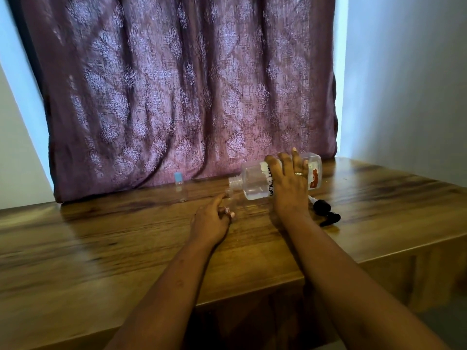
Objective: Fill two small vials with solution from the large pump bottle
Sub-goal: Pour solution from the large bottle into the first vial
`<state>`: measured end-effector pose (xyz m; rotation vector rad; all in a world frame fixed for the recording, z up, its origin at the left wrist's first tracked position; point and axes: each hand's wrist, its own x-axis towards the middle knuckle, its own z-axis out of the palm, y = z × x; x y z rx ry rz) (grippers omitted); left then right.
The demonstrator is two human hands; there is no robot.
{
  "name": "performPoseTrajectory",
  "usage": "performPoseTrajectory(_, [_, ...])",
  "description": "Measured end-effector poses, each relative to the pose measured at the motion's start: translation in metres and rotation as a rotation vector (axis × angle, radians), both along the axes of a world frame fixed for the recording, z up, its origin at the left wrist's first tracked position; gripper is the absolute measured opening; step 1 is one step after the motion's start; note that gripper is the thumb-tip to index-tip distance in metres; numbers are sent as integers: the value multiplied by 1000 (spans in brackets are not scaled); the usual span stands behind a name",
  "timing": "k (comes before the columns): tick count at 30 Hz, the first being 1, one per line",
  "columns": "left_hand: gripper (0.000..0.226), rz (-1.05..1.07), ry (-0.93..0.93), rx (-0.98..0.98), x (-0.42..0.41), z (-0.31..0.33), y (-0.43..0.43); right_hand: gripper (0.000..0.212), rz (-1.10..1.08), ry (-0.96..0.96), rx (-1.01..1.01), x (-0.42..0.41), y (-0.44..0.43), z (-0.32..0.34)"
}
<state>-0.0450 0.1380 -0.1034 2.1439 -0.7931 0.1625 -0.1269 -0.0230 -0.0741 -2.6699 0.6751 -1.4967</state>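
**Pump bottle tipped at vial one: pour step**

Head view: right hand [288,183] was clamped round the pump bottle [255,180], held near-horizontal over the table [126,236], open neck just beside the open vial [230,198]. Left hand [211,219] pinched that vial upright. No stream visible. Likely filling the first; the next move needs a slow tilt with neck lined to mouth. Capped vial [180,188] stood apart by the purple curtain [177,97]. Pump head [326,213] lay on the wood. Pale wall [404,84].
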Motion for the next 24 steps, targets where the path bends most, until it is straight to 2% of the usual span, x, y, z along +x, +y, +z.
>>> performPoseTrajectory(7, [58,-4,13,-27,-1,0,0,92,-7,0,-1,1,0,-1])
performPoseTrajectory(16, [57,7,16,-15,0,-1,-1,83,-21,-32,-16,2,-2,-2])
performPoseTrajectory(24, [57,18,-18,8,1,-1,-2,85,-9,-3,-18,-2,-1,0])
